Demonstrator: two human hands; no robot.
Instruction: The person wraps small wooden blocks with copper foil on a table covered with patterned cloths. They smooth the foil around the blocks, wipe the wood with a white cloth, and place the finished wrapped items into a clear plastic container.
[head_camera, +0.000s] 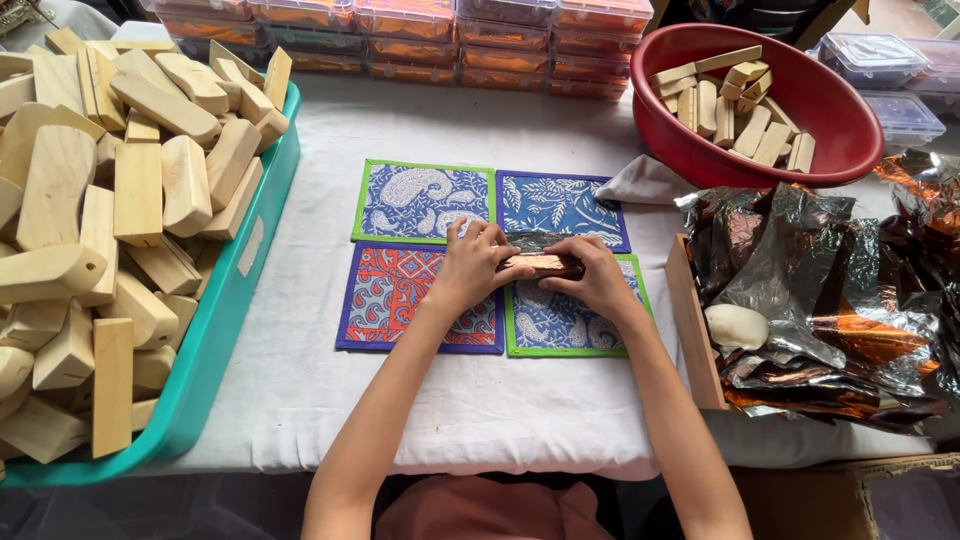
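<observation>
Four patterned mats (420, 200) lie in a square at the middle of the table (300, 380). Left of them a tray (215, 350) holds heaped wooden blocks (120, 190). Behind and to the right, a basin (850, 150) holds more blocks. Crumpled foil sheets (830, 290) lie right of the mats. Stacked boxes (430, 40) line the far edge.

At your left, teal tray (232, 330) heaped with pale wooden blocks (110, 200). Far right, red basin (840, 150) holding more blocks. Far edge: stacked clear boxes (420, 35). Right: crumpled foil sheets (830, 290), with a whitish lump (737, 327), possibly dough or wax.
</observation>
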